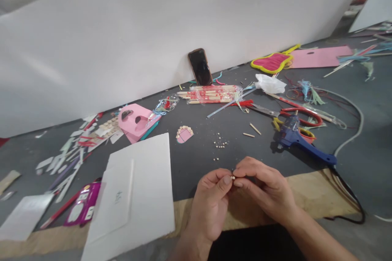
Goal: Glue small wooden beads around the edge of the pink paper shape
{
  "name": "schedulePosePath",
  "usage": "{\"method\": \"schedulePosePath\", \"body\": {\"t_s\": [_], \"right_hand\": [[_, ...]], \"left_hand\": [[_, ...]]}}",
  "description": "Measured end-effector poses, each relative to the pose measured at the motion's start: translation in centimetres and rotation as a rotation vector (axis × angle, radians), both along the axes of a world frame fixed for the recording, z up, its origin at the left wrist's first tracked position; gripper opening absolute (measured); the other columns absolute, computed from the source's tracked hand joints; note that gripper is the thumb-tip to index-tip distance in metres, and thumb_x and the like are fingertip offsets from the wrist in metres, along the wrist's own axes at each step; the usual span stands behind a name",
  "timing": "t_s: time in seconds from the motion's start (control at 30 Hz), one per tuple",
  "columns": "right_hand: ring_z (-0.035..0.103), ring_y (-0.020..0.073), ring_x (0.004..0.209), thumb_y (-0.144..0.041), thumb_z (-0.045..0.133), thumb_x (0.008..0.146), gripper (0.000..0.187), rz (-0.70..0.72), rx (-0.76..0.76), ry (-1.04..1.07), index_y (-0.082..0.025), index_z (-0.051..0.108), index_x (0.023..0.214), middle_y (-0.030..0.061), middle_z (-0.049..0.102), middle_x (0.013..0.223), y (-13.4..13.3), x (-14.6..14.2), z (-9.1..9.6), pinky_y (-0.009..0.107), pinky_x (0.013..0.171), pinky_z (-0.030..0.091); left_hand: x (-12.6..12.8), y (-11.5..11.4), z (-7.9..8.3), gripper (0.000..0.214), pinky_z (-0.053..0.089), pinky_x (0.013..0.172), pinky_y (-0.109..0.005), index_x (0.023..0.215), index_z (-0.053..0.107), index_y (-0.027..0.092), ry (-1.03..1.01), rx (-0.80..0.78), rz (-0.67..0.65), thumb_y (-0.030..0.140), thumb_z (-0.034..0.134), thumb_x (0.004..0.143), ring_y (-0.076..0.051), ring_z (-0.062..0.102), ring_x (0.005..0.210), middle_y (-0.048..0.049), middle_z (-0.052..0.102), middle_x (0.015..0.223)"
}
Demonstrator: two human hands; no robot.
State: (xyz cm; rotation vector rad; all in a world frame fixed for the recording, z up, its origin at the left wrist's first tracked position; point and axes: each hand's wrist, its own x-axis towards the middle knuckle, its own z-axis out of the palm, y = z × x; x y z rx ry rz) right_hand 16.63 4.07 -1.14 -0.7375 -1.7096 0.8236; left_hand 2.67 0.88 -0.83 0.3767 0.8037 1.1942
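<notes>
I had the left hand (212,200) in a tight pinch, thumb and finger closed on what looked like a couple of tiny pale bits (233,178). The right hand (261,183) was right up against them with its thumb and fingertip narrow, but I honestly couldn't tell if it had hold of anything or was only touching.

Head view was all I had. The small pink piece (185,135) sat a bit left of centre, beyond the hands and well apart from them, just past the far right corner of the white board (150,179). Progress-wise I'd have called it partway: pale bits already lined its curved far edge, while the pink middle and the near edge were bare. If those were meant to be covered too, a fair bit was left, but that's my guess.

Between the piece and the hands lay a loose scatter of pale crumbs (221,145), so there was stock unused. Two short sticks (255,129) were off to the right of those, whole as far as I could see. The blue glue gun (294,135) rested farther right, not in either hand, with the scissors (268,110) just past it on the far side.
</notes>
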Motion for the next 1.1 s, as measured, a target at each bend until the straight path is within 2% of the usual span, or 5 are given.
{"method": "schedulePosePath", "body": {"t_s": [0.53, 0.83, 1.1], "right_hand": [[0.06, 0.0145, 0.073, -0.007, 0.055, 0.085, 0.015, 0.042, 0.048, -0.085, -0.019, 0.063, 0.089, 0.0041, 0.063, 0.076, 0.0, 0.0, 0.0, 0.028, 0.063, 0.053], [0.061, 0.0137, 0.074, -0.004, 0.051, 0.085, 0.02, 0.051, 0.085, -0.096, -0.019, 0.063, 0.091, 0.005, 0.064, 0.077, 0.1, 0.1, -0.3, 0.025, 0.064, 0.053], [0.064, 0.0132, 0.069, -0.015, 0.058, 0.087, 0.009, 0.012, -0.016, -0.031, -0.021, 0.064, 0.09, 0.0029, 0.067, 0.075, 0.1, -0.1, -0.1, 0.023, 0.06, 0.054]], "left_hand": [[-0.2, -0.2, -0.3, 0.017, 0.037, 0.074, -0.028, 0.072, 0.069, 0.015, 0.148, 0.079, -0.002, 0.031, 0.072, 0.075, -0.013, 0.047, 0.073, -0.0014, 0.057, 0.07], [-1.3, 0.0, -1.1, 0.017, 0.036, 0.069, -0.025, 0.067, 0.067, 0.016, 0.46, 0.213, 0.008, 0.03, 0.071, 0.077, -0.013, 0.046, 0.072, -0.0003, 0.055, 0.073], [-0.8, -0.3, -0.8, 0.02, 0.036, 0.072, -0.027, 0.07, 0.065, 0.015, 0.341, 0.139, 0.0, 0.033, 0.069, 0.079, -0.013, 0.044, 0.072, -0.0002, 0.054, 0.069]]}}
